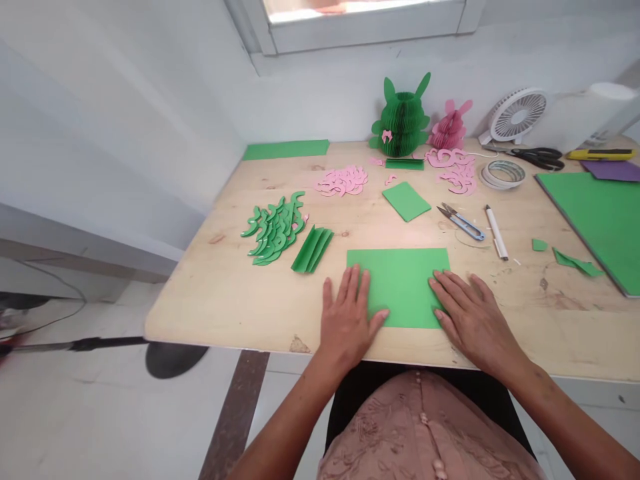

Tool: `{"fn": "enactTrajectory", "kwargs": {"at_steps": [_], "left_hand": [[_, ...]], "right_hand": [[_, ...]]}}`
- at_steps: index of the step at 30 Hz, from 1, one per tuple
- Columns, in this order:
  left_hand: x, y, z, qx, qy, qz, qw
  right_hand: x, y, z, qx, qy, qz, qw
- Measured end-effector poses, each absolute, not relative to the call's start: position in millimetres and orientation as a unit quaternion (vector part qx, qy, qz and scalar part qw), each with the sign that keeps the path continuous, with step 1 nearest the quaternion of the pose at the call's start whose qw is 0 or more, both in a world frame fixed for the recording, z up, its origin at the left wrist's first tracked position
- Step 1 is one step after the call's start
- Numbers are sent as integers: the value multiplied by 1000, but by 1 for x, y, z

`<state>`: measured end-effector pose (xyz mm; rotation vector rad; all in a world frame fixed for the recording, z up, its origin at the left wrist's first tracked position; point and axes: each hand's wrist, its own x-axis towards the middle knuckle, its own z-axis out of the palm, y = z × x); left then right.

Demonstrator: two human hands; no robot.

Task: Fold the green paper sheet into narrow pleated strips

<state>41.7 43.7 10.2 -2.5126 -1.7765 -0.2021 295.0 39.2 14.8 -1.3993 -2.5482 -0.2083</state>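
A flat sheet of green paper [405,287] lies in front of me near the table's front edge. My left hand [346,317] rests open on its left side, fingers stretched forward and thumb over the sheet. On the right side my right hand [470,317] lies flat and open, its fingertips on the sheet's edge. An accordion-folded green paper [313,250] stands beyond my left hand. Past the right hand are blue-handled thread snips [463,222] and a white pen [496,233].
Cut green pieces [277,227] and pink pieces [343,181] lie in piles on the wooden table [200,300]. Green and pink paper figures [403,127], a white fan [517,117], black scissors [540,157] and a tape roll [503,175] stand behind. A green stack [600,220] lies right.
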Motion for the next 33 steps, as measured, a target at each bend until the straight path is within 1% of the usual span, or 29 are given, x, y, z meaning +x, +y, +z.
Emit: {"fn": "enactTrajectory", "kwargs": {"at_steps": [4, 7, 12, 15, 21, 24, 28, 33], "left_hand": [[28, 44, 8, -809, -583, -67, 37], [28, 44, 6, -814, -576, -71, 44], [28, 44, 3, -819, -566, -83, 51], [27, 44, 2, -824, -557, -95, 51], [27, 44, 0, -825, -552, -110, 50], [28, 44, 0, -824, -554, -112, 50], [28, 43, 1, -822, -557, -105, 51], [29, 43, 0, -820, -562, -98, 51]], "right_hand": [[290, 38, 21, -485, -864, -72, 116], [266, 33, 28, -481, -864, -67, 132], [215, 22, 31, -411, -901, -2, 137], [207, 14, 28, -423, -897, 8, 124], [211, -5, 23, -412, -904, 17, 115], [222, -12, 21, -429, -896, 11, 119], [256, -26, 21, -467, -875, -18, 125], [305, -43, 26, -516, -847, -68, 108]]}}
